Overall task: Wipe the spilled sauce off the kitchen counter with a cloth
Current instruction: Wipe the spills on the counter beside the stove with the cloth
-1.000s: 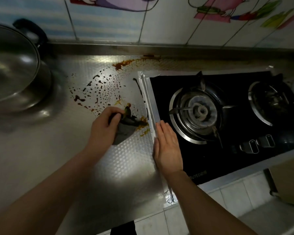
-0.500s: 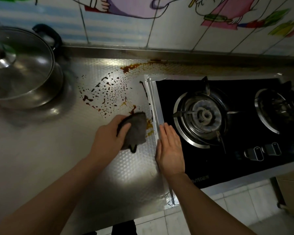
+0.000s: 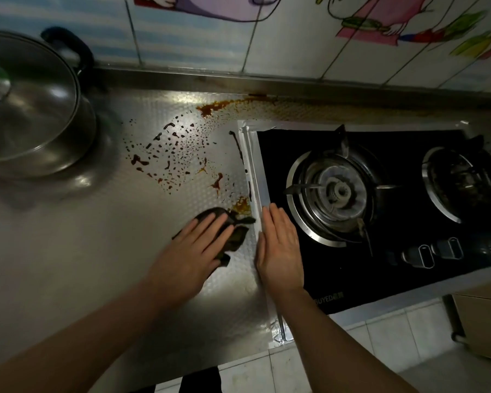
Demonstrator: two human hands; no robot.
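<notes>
Dark brown sauce (image 3: 179, 148) is spattered in many drops across the steel counter (image 3: 77, 251), with a thicker streak (image 3: 219, 106) along the back edge and an orange smear (image 3: 242, 206) beside the stove. My left hand (image 3: 190, 259) lies flat with fingers spread, pressing a dark cloth (image 3: 233, 234) onto the counter just below the orange smear. My right hand (image 3: 279, 248) rests flat and empty on the foil-lined left edge of the stove (image 3: 408, 273).
A lidded steel pot (image 3: 31, 109) stands at the back left. The black gas stove has two burners (image 3: 335, 191) and knobs (image 3: 431, 252). A tiled wall (image 3: 267, 32) rises behind. The counter's front edge drops to a tiled floor (image 3: 380, 344).
My left hand has opened from a bunched grip on the cloth to a flat palm pressing it down, sliding it slightly toward me. The right hand stays on the stove edge.
</notes>
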